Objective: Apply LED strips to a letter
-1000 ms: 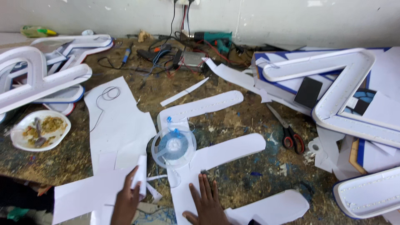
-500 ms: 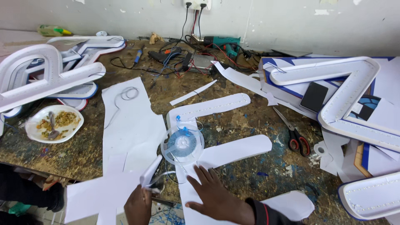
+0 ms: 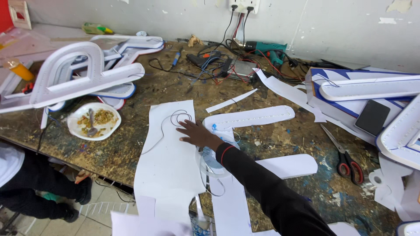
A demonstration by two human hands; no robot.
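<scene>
Grip status: the right hand [image 3: 197, 133] is released, fingers spread flat, palm down, extended from a black sleeve [image 3: 267, 192] across the desk [image 3: 131, 153]. Its fingertips rest on the right edge of a large white cut sheet [image 3: 168, 161], just beside a loop of thin wire [image 3: 177, 118] lying on that sheet. Nothing is grasped. The left hand is out of frame.

Under the wrist and forearm sits a clear, bluish spool [image 3: 212, 159], partly hidden by the sleeve, resting on a white letter-shaped panel [image 3: 249, 118] whose upper arm runs right from the hand.

Surroundings: a white plate [image 3: 94, 121] of food with a spoon stands well left of the hand. White channel letters [image 3: 83, 74] are stacked at the far left. Red-handled scissors [image 3: 345, 159] lie well to the right. A teal power tool [image 3: 267, 47] and tangled cables [image 3: 214, 61] sit by the wall, below a socket [image 3: 243, 5]. A dark rectangular device [image 3: 372, 117] lies on the letter forms at right.
</scene>
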